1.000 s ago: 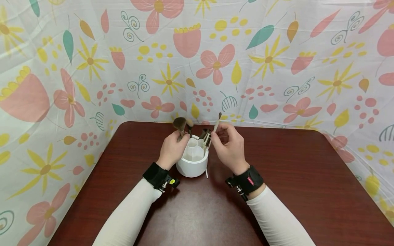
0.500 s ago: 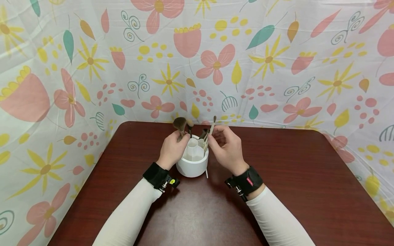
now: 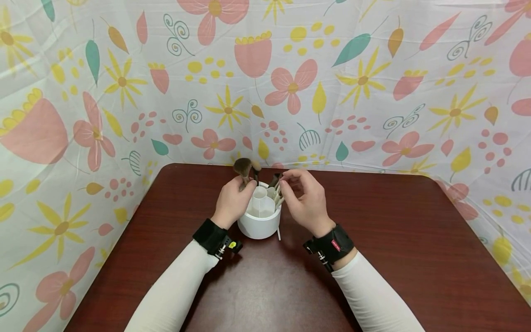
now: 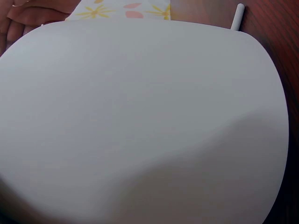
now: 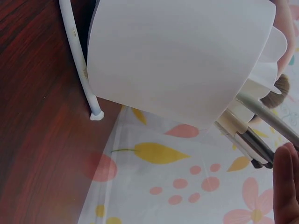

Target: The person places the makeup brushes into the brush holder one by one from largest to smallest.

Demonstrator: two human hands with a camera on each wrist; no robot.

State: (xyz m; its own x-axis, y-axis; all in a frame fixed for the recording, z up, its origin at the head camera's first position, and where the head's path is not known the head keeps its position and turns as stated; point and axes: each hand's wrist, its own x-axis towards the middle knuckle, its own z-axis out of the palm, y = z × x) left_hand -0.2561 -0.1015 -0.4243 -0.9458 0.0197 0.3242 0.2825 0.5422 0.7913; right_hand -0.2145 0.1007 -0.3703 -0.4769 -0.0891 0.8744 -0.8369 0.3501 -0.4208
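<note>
A white round makeup brush holder (image 3: 259, 227) with inner compartments stands on the table. My left hand (image 3: 233, 203) grips its left side near the rim; the white wall fills most of the left wrist view. Beside that hand rise a large fluffy makeup brush (image 3: 242, 167) and a smaller one (image 3: 256, 171). At the right rim, my right hand (image 3: 308, 200) pinches a slim makeup brush, whose pale handle (image 5: 271, 120) runs down into the holder in the right wrist view. Its bristle end is hidden by the fingers. Several other brushes (image 3: 275, 180) lean in the right compartments.
A thin white stick (image 3: 279, 233) lies against the holder's right base; the right wrist view shows it longer (image 5: 77, 56). The dark red-brown table (image 3: 398, 240) extends around both arms. A flower-printed cloth (image 3: 356, 120) hangs behind and at the sides.
The right hand has moved slightly left and lowered the slim brush into the holder's right side; its tip no longer shows above the fingers. The left hand has stayed in place.
</note>
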